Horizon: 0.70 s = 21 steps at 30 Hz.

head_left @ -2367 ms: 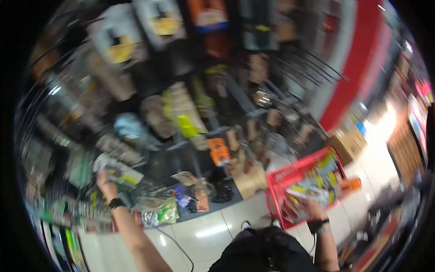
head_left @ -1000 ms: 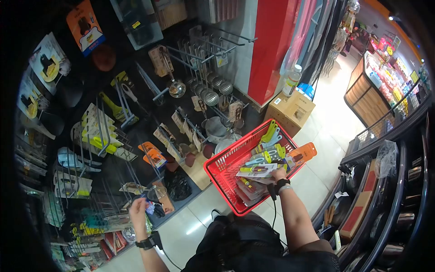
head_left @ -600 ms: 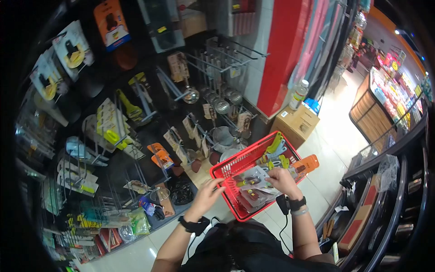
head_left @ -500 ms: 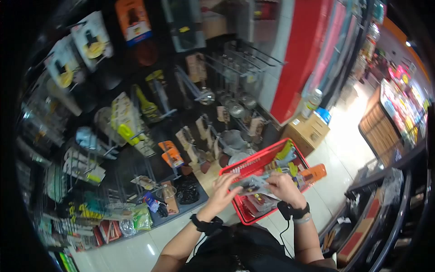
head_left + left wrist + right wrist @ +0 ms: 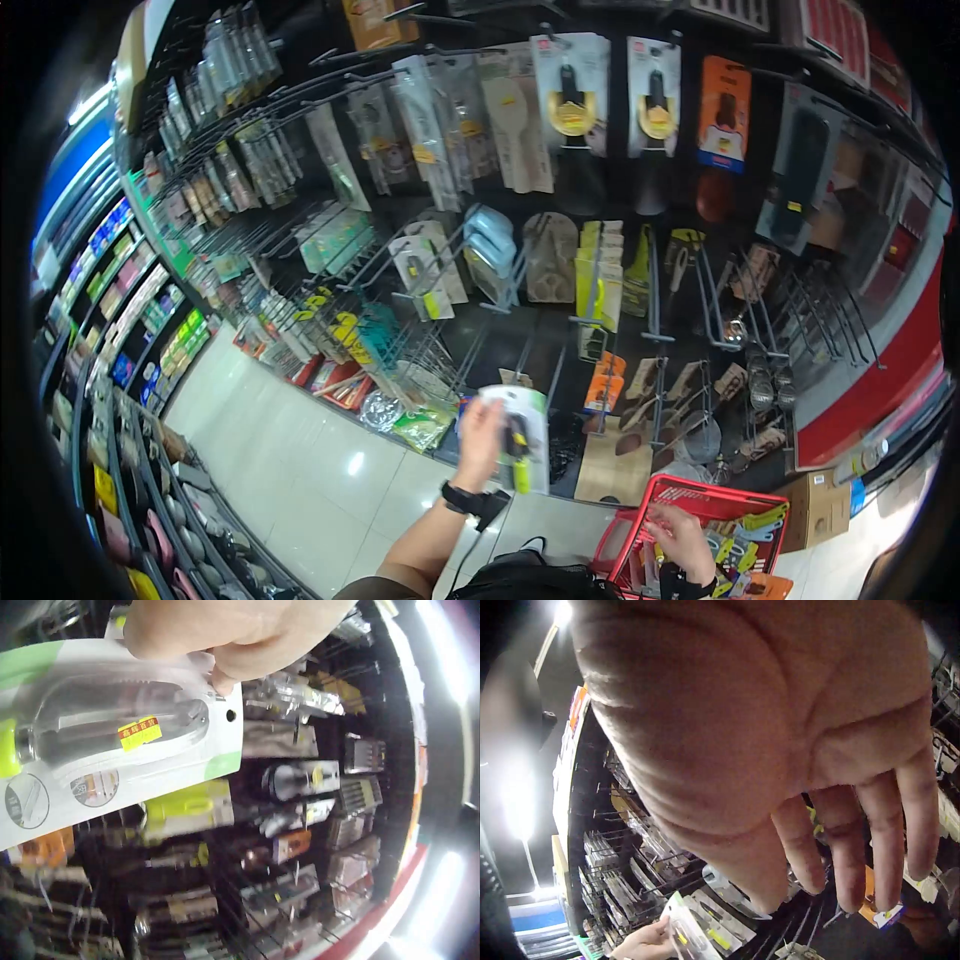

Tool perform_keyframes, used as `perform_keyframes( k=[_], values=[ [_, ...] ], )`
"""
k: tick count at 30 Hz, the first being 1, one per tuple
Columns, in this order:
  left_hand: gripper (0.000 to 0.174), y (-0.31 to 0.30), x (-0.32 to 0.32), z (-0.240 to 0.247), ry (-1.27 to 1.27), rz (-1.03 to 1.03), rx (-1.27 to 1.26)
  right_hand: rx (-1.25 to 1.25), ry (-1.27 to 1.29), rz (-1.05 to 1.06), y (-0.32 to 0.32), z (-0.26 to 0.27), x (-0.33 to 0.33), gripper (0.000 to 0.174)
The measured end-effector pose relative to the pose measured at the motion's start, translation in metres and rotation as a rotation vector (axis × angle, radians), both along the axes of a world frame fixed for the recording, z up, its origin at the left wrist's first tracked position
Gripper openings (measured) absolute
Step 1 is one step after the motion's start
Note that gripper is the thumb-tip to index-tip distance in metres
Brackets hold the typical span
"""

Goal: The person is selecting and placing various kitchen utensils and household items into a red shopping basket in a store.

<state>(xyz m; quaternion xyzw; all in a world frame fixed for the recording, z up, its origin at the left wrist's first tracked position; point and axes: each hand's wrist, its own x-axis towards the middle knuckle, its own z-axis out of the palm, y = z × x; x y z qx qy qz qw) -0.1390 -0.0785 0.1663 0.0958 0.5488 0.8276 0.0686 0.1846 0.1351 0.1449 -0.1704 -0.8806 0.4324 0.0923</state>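
Note:
My left hand [image 5: 478,442] holds a white carded blister pack [image 5: 524,440] upright, in front of the lower rack. Inside the pack is a utensil with a dark upper part and a yellow-green lower end. In the left wrist view, thumb and fingers pinch the card near its hang hole, and a yellow price sticker [image 5: 140,733] shows on the clear plastic. My right hand [image 5: 682,542] is over the left part of a red shopping basket [image 5: 705,490], fingers loosely extended and holding nothing. In the right wrist view its palm [image 5: 757,712] faces the camera. Packaged green-handled utensils [image 5: 740,550] lie in the basket.
Wire hooks with hanging kitchen tools cover the dark rack wall; similar green-handled packs [image 5: 425,272] hang at left of centre. A cardboard box [image 5: 815,512] stands right of the basket. Bagged goods [image 5: 425,425] sit on the low ledge. Shelving [image 5: 150,480] lines the left side.
The pack was in my right hand over the basket, then between both hands; now only my left hand holds it, farther left. The head view has swung left.

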Motion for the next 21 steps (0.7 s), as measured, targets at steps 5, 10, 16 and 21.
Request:
perform_keyframes(
  k=[5,10,16,21],
  values=[
    [0.013,-0.068,-0.117,0.010,0.259,0.330,-0.054,-0.035,-0.141,0.030,-0.007,-0.007,0.004,0.034],
    [0.018,-0.109,-0.193,0.039,0.328,0.431,-0.047,-0.031,-0.234,-0.020,-0.013,-0.012,0.006,0.034],
    [0.020,-0.117,-0.231,0.053,0.319,0.401,-0.045,-0.001,-0.281,-0.067,-0.018,-0.015,0.006,0.032],
    [0.020,-0.120,-0.237,0.052,0.326,0.364,-0.062,0.002,-0.276,-0.079,-0.017,-0.026,0.005,0.032]
  ],
)
